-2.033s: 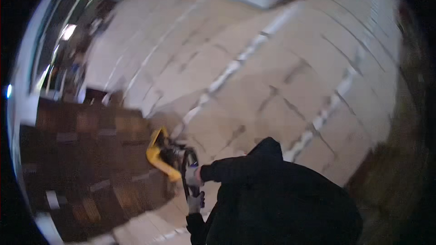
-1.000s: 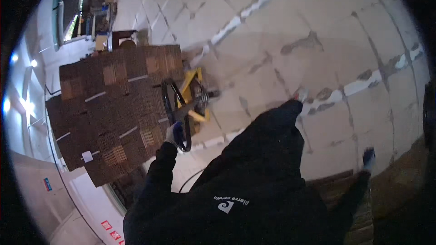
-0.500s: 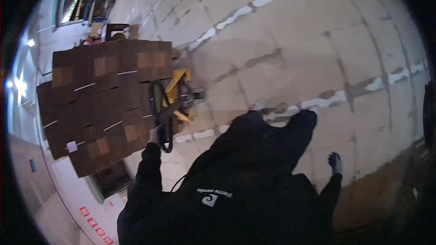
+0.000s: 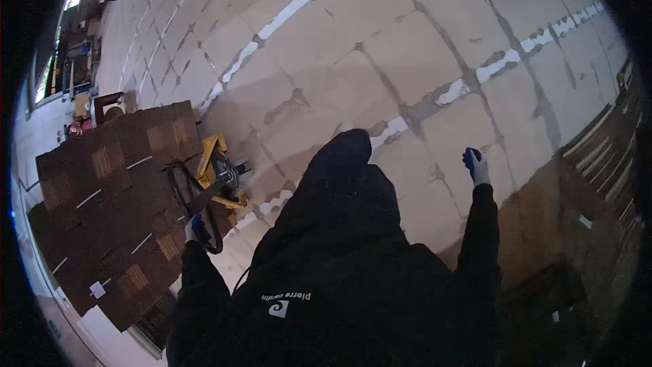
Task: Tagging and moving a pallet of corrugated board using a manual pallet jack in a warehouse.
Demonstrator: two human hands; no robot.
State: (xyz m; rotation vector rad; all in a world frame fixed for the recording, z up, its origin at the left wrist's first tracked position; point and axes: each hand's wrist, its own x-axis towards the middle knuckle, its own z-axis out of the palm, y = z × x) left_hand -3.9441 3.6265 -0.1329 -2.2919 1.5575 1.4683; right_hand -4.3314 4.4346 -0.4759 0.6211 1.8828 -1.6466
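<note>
Right hand point(image 4: 477, 165) swung further out from the body, loosely curled, holding nothing. Left hand point(image 4: 197, 229) is wrapped round the black loop handle point(image 4: 193, 207) of a yellow pallet jack point(image 4: 219, 170), brown cardboard boxes point(image 4: 115, 197) stacked just beyond it.

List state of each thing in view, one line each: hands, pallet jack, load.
left hand: gloved, closed on the pallet jack handle
right hand: gloved, held out to the side, holding nothing
pallet jack handle: black loop, tilted toward the person
pallet jack: yellow, pushed under the load
stack of cardboard boxes: closed, stacked on the jack
</note>
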